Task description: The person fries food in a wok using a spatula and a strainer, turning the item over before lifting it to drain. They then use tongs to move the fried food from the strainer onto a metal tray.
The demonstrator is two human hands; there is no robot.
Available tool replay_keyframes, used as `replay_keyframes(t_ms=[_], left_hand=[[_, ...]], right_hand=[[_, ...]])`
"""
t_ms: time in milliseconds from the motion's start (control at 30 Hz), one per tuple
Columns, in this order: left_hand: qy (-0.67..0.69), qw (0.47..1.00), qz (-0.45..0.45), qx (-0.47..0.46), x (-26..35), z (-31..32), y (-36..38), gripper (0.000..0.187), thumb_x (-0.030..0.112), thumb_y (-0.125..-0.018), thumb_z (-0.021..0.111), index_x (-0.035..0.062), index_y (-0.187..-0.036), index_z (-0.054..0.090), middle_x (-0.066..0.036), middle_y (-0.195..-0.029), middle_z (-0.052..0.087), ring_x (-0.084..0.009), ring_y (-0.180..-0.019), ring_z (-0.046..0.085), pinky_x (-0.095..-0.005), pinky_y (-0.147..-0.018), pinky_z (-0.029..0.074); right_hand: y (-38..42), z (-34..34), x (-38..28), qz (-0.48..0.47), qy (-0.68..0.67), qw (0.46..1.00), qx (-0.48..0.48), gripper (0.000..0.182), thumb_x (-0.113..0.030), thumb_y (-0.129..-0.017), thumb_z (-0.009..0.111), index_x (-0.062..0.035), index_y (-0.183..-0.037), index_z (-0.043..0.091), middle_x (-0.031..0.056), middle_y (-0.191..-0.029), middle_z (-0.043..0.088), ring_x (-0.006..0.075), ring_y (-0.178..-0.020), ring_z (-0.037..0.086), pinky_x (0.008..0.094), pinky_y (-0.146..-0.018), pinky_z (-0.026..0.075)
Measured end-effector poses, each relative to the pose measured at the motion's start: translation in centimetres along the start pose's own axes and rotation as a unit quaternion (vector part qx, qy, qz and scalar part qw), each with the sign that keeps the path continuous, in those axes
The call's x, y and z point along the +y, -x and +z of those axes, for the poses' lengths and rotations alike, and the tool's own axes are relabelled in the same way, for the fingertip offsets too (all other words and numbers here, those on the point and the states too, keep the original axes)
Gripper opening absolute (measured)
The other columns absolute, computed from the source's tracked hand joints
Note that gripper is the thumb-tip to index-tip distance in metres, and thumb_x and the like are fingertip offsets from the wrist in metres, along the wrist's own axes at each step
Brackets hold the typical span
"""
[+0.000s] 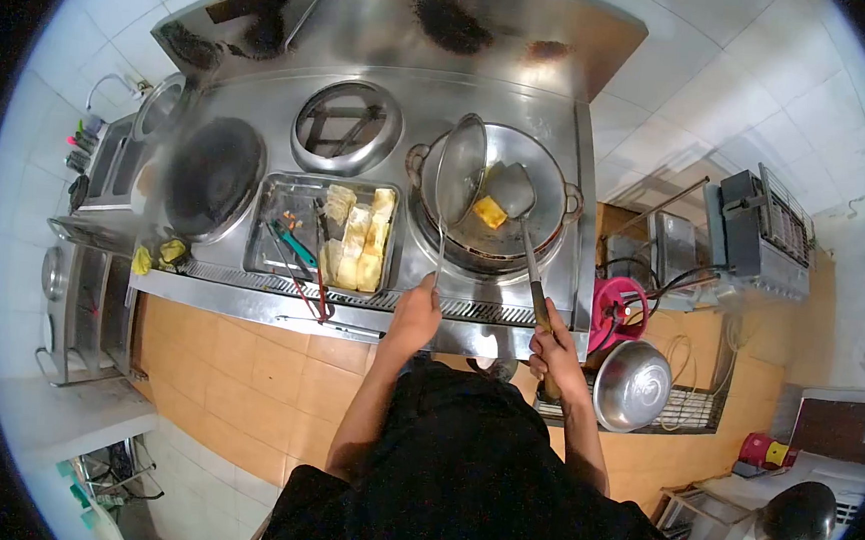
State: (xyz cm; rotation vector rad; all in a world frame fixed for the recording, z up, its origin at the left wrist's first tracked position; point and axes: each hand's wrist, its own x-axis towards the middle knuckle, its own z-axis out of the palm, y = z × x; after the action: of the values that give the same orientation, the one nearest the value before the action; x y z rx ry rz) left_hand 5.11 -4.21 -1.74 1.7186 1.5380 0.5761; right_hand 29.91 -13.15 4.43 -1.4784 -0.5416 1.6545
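My left hand (414, 314) is closed round the thin handle of a round mesh strainer (463, 162), which is tilted over the left side of the wok (551, 158). In my right hand (555, 354) is the wooden handle of a wok spatula (511, 189), its metal blade inside the wok. One golden-yellow food piece (490, 212) lies in the wok beside the blade, close to the strainer's rim. Left of the wok, a metal tray (252, 222) holds several pale yellow food blocks (362, 240) and a green-handled tool (297, 246).
A ring burner (344, 171) and a dark round griddle plate (213, 179) sit on the stove to the left. Red-handled tongs (322, 297) overhang the tray's front. Right of the stove are a pink basin (618, 313) and a metal bowl (633, 386).
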Motion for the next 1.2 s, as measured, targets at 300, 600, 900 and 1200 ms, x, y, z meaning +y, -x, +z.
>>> replay_keyframes(t_ms=[300, 600, 900, 1200], left_hand=[[0.049, 0.998, 0.009, 0.043, -0.5, -1.0, -0.5, 0.031, 0.006, -0.094, 0.048, -0.0049, -0.122, 0.053, -0.034, -0.085, 0.061, -0.0492, -0.083, 0.061, -0.052, -0.072, 0.047], [0.089, 0.99, 0.047, 0.1, -0.9, -2.0, -0.6, 0.03, 0.009, -0.096, 0.049, -0.0025, -0.122, 0.055, -0.03, -0.076, 0.059, -0.0477, -0.074, 0.06, -0.0485, -0.065, 0.045], [0.118, 0.99, 0.02, 0.073, -0.8, -2.0, 0.0, 0.032, 0.009, -0.096, 0.048, -0.0008, -0.126, 0.054, -0.03, -0.082, 0.061, -0.047, -0.08, 0.061, -0.0462, -0.072, 0.047], [0.123, 0.991, 0.002, 0.053, -0.8, -2.3, 0.2, 0.032, 0.01, -0.096, 0.048, -0.0013, -0.125, 0.054, -0.032, -0.091, 0.063, -0.0487, -0.091, 0.061, -0.0484, -0.077, 0.047]], right_hand=[[1.9, 0.3, 0.2, -0.042, 0.056, 0.997, -0.028, 0.062, -0.009, -0.101, 0.044, -0.0182, -0.156, 0.017, -0.0013, -0.066, 0.038, 0.0078, -0.047, 0.035, 0.0239, -0.042, 0.033], [1.9, -0.2, -0.5, -0.094, 0.159, 0.983, 0.007, 0.063, -0.005, -0.1, 0.043, -0.0203, -0.156, 0.018, -0.0029, -0.066, 0.038, 0.0068, -0.048, 0.033, 0.0226, -0.043, 0.033], [4.7, -1.3, -1.5, -0.048, 0.233, 0.971, -0.038, 0.064, -0.006, -0.097, 0.047, -0.018, -0.156, 0.022, -0.0044, -0.069, 0.04, 0.006, -0.053, 0.035, 0.0227, -0.047, 0.031], [-1.9, -3.0, -0.2, -0.134, 0.318, 0.938, 0.02, 0.062, -0.004, -0.096, 0.049, -0.0124, -0.153, 0.028, 0.0033, -0.094, 0.055, 0.0111, -0.078, 0.045, 0.024, -0.074, 0.042]])
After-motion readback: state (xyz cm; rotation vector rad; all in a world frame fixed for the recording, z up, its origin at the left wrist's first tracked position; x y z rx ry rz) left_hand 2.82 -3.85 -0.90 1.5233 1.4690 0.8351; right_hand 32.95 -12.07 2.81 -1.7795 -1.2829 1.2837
